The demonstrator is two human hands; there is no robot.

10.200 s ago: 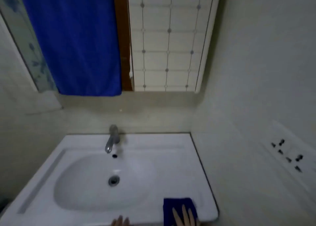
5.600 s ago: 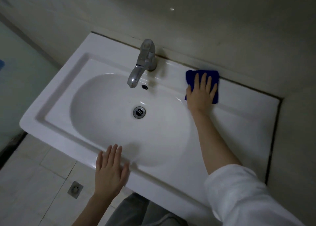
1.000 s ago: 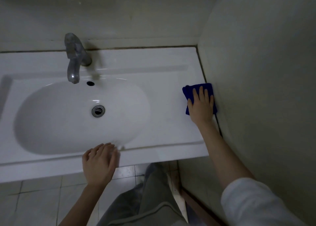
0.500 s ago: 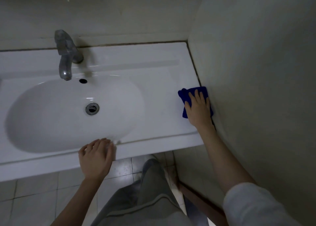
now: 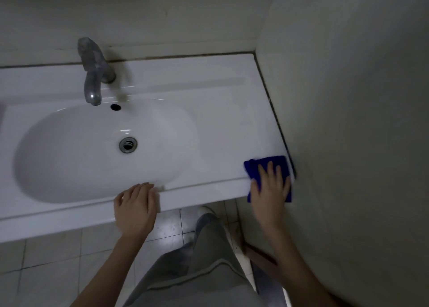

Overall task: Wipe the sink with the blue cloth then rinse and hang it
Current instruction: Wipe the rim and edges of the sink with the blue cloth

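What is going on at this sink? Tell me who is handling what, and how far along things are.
A person is wiping the white sink. The right hand presses flat on the folded blue cloth at the sink's front right corner, against the side wall. The left hand rests on the front rim. No water shows at the tap; the cloth is not yet rinsed or hung.

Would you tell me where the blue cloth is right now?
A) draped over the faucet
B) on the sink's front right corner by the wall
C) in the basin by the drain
B: the right hand presses the blue cloth flat on the sink's front right corner, beside the wall.
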